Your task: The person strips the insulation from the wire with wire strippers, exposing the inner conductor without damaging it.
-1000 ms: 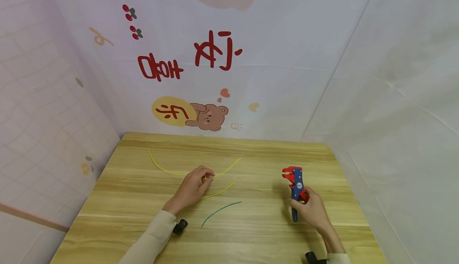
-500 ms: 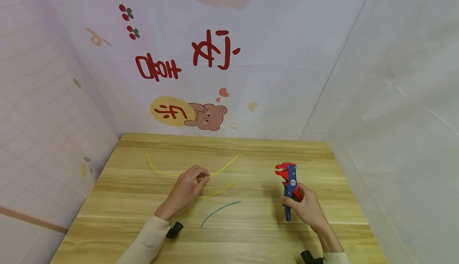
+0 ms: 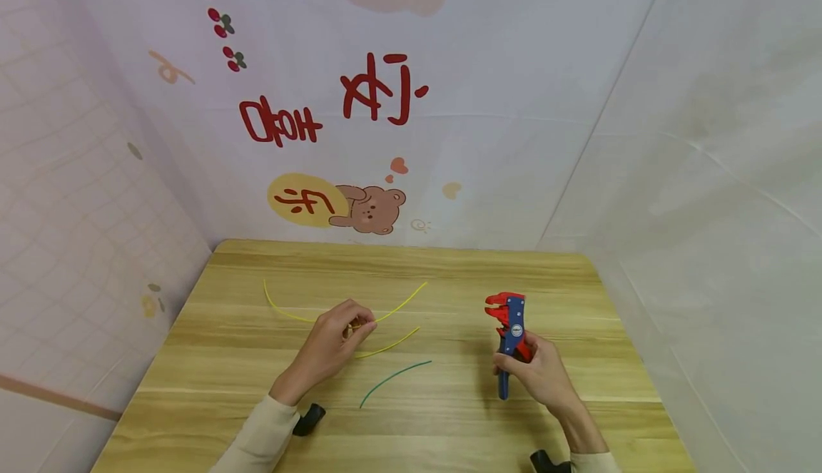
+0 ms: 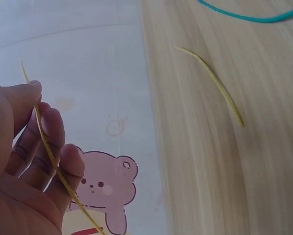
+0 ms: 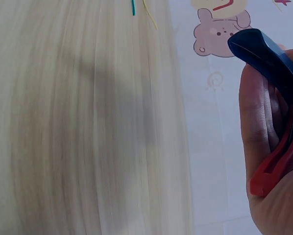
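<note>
My left hand (image 3: 329, 344) pinches a long yellow wire (image 3: 406, 300) between thumb and fingertips. In the left wrist view the wire (image 4: 65, 183) runs down across the fingers, its short end poking past the thumb. My right hand (image 3: 546, 374) grips a wire stripper (image 3: 515, 319) with red jaws, a blue body and a red lever; the jaws point left. The blue handle (image 5: 266, 56) and red lever (image 5: 274, 171) lie in the palm in the right wrist view. A shorter yellow wire (image 3: 394, 345) and a green wire (image 3: 393, 379) lie between the hands.
The wooden table (image 3: 462, 430) meets a white printed backdrop (image 3: 488, 173) behind and at both sides. Black camera mounts (image 3: 310, 419) sit by both wrists, low over the tabletop.
My right hand has shifted left with the wire stripper. My left hand has drawn slightly left, carrying the long yellow wire. The loose wires lie where they were.
</note>
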{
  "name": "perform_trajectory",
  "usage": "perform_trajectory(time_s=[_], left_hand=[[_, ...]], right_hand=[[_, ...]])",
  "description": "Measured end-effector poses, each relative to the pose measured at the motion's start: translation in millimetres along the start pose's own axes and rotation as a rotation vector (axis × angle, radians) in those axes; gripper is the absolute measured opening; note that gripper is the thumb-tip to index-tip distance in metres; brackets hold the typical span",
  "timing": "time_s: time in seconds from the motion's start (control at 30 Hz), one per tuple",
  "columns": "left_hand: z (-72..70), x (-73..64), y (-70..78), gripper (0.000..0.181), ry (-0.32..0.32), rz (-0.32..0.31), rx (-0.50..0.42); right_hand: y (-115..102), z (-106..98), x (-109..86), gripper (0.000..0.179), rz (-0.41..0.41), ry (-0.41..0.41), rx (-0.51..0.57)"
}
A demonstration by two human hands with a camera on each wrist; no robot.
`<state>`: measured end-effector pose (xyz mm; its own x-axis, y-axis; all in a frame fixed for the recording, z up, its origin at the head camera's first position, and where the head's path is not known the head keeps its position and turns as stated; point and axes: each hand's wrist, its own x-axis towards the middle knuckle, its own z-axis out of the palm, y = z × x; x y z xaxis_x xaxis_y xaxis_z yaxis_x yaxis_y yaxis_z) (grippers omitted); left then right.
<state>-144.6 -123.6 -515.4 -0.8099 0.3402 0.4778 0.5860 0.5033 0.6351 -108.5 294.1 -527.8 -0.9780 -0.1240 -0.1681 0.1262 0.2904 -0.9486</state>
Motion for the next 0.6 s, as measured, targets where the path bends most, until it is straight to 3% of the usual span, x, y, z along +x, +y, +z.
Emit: perform_trajectory(time_s=[0.27, 0.6], left_hand=[[-3.2, 0.5, 8.3, 0.012, -0.02, 0.009, -0.005], [-4.2, 0.6, 10.8, 0.02, -0.015, 0.078, -0.05]], right_hand=[[-1, 8, -1.8, 0.037, -0.043, -0.06, 0.038], [-1, 16, -0.1, 0.04, -0.078, -0.138, 0.116]])
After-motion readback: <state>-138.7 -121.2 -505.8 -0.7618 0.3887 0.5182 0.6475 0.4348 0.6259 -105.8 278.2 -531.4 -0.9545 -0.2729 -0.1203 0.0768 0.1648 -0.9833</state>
